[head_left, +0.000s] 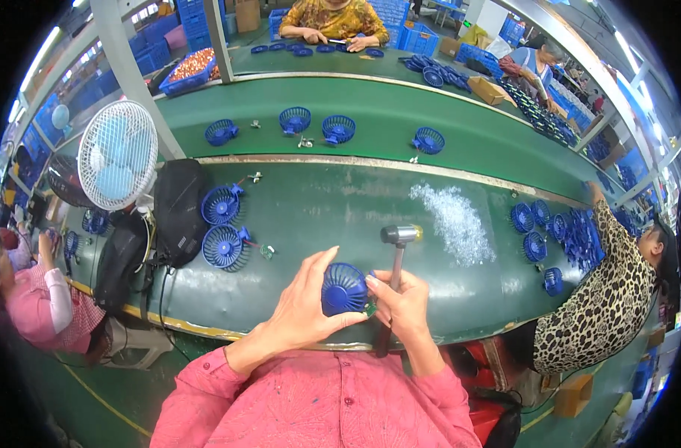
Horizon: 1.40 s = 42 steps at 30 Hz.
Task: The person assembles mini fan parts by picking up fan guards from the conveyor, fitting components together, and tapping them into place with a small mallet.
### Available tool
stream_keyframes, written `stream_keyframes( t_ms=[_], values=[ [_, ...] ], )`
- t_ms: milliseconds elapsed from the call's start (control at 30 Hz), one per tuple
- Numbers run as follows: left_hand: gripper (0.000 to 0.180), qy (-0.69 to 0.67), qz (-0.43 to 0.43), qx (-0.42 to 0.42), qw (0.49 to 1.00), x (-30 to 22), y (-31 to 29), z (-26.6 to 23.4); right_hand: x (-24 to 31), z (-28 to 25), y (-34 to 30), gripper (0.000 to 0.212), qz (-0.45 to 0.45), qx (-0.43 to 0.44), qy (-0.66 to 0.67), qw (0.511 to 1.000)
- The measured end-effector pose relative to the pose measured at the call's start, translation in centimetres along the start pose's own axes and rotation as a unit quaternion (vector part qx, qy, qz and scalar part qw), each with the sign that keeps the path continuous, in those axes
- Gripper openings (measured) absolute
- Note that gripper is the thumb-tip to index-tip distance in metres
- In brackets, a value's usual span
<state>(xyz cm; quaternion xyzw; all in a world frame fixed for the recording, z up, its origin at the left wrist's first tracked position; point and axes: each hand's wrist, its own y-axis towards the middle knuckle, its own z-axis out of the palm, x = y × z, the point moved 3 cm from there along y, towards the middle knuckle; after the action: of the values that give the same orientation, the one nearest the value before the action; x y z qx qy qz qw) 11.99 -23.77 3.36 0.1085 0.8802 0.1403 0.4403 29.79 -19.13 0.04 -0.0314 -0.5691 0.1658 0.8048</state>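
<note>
My left hand (299, 302) is closed round a round blue plastic fan housing (343, 290) with a ribbed, cage-like side, held just above the near edge of the green bench. A small green circuit board (370, 308) shows at its right side, by my left thumb tip. My right hand (407, 300) grips the handle of a small mallet (401, 236) whose head, one end black and one yellowish, points away from me. The right thumb and fingertips also touch the housing's right side.
Two blue fan housings (222, 246) with wired boards lie left on the bench. Small clear pieces (456, 224) are heaped right of centre. More housings sit on the green conveyor (378, 112) beyond. A white fan (118, 155) and black bag (182, 213) stand left; co-workers sit on both sides.
</note>
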Motion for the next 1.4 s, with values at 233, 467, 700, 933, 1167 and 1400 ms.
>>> stream_keyframes(
  t_ms=[233, 467, 700, 933, 1167, 1400],
  values=[
    [0.045, -0.066, -0.117, 0.165, 0.977, 1.9, 8.0, 0.3, 2.2, -3.2, 2.4, 0.022, -0.138, -0.105, -0.214, 0.961],
    [0.041, 0.160, 0.036, 0.017, 0.986, 4.5, 23.3, 5.0, 3.4, -6.8, 3.3, 0.016, -0.122, -0.162, -0.100, 0.974],
    [0.060, 0.375, 0.018, -0.089, 0.923, 11.0, 31.2, 8.3, 3.2, -8.1, 3.9, 0.014, -0.059, -0.137, -0.094, 0.984],
    [0.046, 0.455, -0.053, 0.013, 0.889, 15.9, 30.5, 9.0, 2.1, -8.1, 4.8, 0.017, 0.000, -0.082, -0.076, 0.994],
    [0.024, 0.282, 0.074, -0.066, 0.954, 17.2, 30.6, 8.4, 2.0, -7.0, 4.8, 0.019, 0.030, -0.060, -0.093, 0.993],
    [0.017, 0.059, 0.214, -0.090, 0.971, 7.7, 23.7, 6.4, 2.3, -7.0, 5.4, 0.023, -0.023, -0.133, -0.023, 0.991]
  ],
)
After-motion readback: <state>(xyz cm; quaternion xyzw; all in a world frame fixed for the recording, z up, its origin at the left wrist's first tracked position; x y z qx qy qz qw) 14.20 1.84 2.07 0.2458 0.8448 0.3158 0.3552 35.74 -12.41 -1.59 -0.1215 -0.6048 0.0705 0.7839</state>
